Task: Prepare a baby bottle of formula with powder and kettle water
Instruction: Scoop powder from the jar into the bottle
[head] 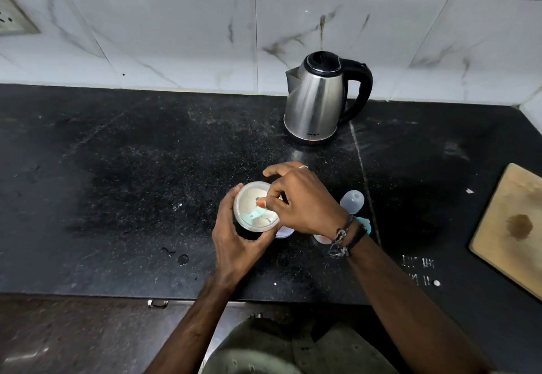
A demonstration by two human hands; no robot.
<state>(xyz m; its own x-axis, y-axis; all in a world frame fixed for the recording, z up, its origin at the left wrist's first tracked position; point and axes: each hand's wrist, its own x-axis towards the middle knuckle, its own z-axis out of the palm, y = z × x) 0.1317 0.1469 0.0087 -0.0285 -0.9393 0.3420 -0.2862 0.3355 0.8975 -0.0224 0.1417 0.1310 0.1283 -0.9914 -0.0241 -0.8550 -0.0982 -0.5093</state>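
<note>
Down at the near middle of the black worktop (132, 168), the left hand (234, 241) wraps its fingers and thumb round a small tub (249, 197) of pale powder (249, 197), gripping it from the side and below so the open mouth faces up. The right hand (299, 200) reaches in over the tub's rim from the right, its thumb and fingertips pinched together on the handle of a teal scoop (255, 214) whose bowl lies in the powder, just left of and below that grip. A ring shows on one right finger, and cord bands circle the right wrist. Just right of the right hand's grip, partly hidden behind the wrist, stands a clear cap (352, 201), with a teal piece (366, 224) beside it and a small white and orange item (322, 239) under the wrist; what these last two are cannot be told. A pale round lid (285, 232) peeks out beneath the tub, between the two hands. Well beyond both grips, against the marbled tile wall (176, 36), stands a steel kettle (316, 101) with its black lid closed and handle to the right. Far to the right of the right hand lies a wooden board (510, 227) with a dark stain, overhanging the worktop's edge. Spilled white specks dot the worktop around the kettle and the hands.
</note>
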